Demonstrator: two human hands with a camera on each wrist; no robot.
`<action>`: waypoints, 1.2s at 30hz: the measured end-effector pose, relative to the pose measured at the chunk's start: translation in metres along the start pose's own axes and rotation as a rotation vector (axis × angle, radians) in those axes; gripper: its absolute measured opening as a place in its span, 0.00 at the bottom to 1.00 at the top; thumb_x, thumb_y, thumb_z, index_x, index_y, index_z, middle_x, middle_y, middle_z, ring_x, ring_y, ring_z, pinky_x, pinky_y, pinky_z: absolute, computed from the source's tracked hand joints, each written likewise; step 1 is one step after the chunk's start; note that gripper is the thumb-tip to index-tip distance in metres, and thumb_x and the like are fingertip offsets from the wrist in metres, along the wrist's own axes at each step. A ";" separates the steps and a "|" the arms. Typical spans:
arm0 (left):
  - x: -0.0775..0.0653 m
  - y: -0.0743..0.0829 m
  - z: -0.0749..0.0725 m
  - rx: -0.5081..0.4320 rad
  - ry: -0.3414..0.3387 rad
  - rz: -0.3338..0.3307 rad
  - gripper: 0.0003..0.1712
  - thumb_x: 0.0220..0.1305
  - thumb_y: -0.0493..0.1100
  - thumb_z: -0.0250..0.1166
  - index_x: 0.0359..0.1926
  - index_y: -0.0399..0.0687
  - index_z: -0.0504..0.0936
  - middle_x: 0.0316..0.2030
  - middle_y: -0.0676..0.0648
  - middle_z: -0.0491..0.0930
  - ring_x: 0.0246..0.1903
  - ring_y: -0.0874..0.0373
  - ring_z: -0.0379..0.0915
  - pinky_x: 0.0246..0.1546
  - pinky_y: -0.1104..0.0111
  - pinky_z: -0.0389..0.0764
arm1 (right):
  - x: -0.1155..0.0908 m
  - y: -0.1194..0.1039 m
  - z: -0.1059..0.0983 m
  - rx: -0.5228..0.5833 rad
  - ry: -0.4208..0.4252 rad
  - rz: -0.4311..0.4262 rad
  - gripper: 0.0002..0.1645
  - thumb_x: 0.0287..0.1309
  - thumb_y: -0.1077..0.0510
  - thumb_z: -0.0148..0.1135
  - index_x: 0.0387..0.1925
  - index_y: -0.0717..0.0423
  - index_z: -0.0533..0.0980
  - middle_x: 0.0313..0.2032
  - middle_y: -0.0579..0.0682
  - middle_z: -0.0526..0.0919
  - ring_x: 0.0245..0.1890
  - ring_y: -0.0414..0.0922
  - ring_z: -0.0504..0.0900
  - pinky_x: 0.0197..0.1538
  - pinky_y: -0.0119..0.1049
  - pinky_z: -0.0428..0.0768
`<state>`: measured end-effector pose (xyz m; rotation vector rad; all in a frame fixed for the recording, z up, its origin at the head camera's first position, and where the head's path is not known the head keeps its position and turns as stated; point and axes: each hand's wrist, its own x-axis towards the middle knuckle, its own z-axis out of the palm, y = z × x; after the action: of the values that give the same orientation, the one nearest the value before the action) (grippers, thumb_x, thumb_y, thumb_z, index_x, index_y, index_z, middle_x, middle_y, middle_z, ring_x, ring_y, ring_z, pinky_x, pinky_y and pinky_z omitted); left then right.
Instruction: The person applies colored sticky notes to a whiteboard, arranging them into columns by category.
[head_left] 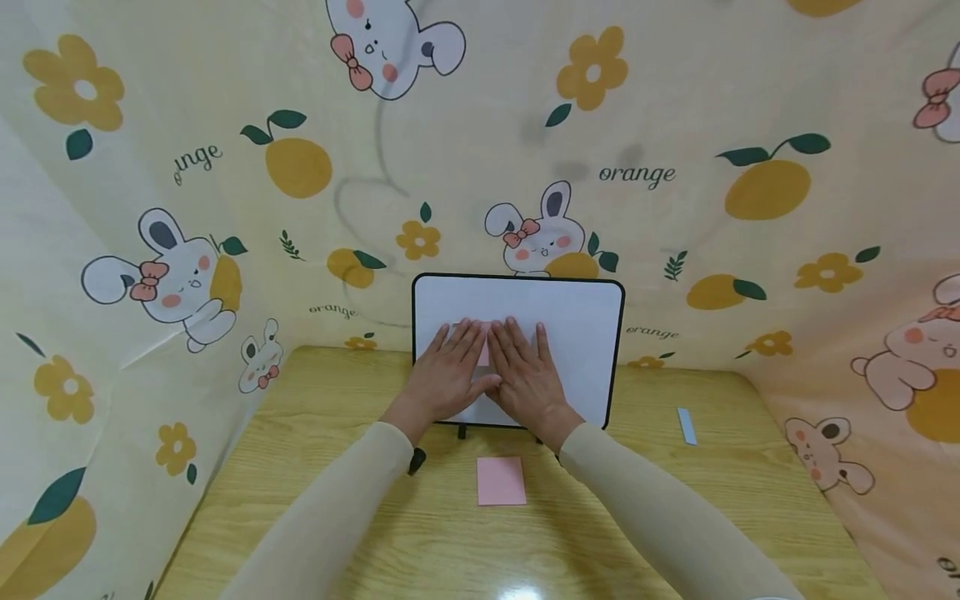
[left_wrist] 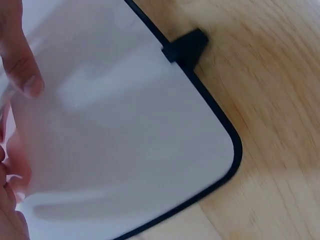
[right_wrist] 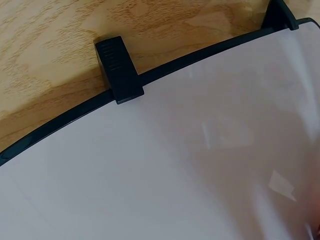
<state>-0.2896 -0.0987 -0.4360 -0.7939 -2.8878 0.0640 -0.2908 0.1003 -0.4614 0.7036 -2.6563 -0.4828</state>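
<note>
A small whiteboard [head_left: 585, 333] with a black rim stands upright on the table. Against its middle lies a pink sticky note [head_left: 484, 356], partly covered by both hands. My left hand [head_left: 448, 372] rests on the note's left side, fingers straight and pointing up. The right hand [head_left: 527, 372] presses flat on the other side, its fingers also straight. The two hands nearly meet at the thumbs. In the left wrist view, the left thumb [left_wrist: 31, 82] and a pink edge of the note [left_wrist: 15, 155] show at the left. On the table in front lies a pink square of sticky notes [head_left: 501, 481].
Black stand feet hold the board's lower rim, one support [right_wrist: 120, 70] clear in the right wrist view. A dark object [head_left: 417, 461] lies by the left wrist. A light blue strip [head_left: 687, 426] is on the table at right. Patterned cloth [head_left: 465, 167] encloses the table.
</note>
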 end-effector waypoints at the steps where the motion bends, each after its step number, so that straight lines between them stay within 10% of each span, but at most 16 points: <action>1: 0.000 -0.002 0.000 0.004 -0.004 0.001 0.50 0.80 0.73 0.32 0.85 0.45 0.38 0.85 0.47 0.35 0.85 0.51 0.26 0.85 0.51 0.32 | 0.000 0.001 0.000 0.002 0.008 0.003 0.56 0.77 0.28 0.46 0.85 0.57 0.40 0.86 0.52 0.32 0.85 0.53 0.27 0.83 0.66 0.34; 12: -0.015 -0.030 0.004 0.019 0.011 -0.021 0.47 0.82 0.69 0.36 0.85 0.42 0.47 0.85 0.45 0.44 0.85 0.49 0.33 0.86 0.51 0.36 | 0.005 0.000 -0.003 0.021 0.024 0.015 0.52 0.77 0.27 0.43 0.85 0.55 0.48 0.85 0.51 0.42 0.86 0.52 0.33 0.84 0.65 0.34; 22: -0.014 -0.027 0.002 0.014 -0.008 -0.011 0.45 0.84 0.67 0.35 0.85 0.43 0.42 0.85 0.46 0.40 0.85 0.50 0.30 0.86 0.51 0.37 | 0.022 -0.008 -0.012 -0.007 0.042 -0.135 0.51 0.79 0.30 0.43 0.85 0.57 0.45 0.86 0.52 0.40 0.86 0.52 0.32 0.85 0.61 0.36; 36: -0.002 -0.011 0.001 0.042 0.000 0.045 0.44 0.84 0.67 0.35 0.85 0.42 0.44 0.85 0.45 0.41 0.85 0.50 0.32 0.86 0.53 0.39 | 0.003 0.006 -0.004 0.041 0.019 -0.006 0.51 0.78 0.30 0.44 0.85 0.57 0.47 0.85 0.52 0.41 0.86 0.52 0.34 0.84 0.64 0.36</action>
<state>-0.2934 -0.1090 -0.4365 -0.8517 -2.8583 0.1293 -0.2937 0.1027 -0.4552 0.7251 -2.6538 -0.4219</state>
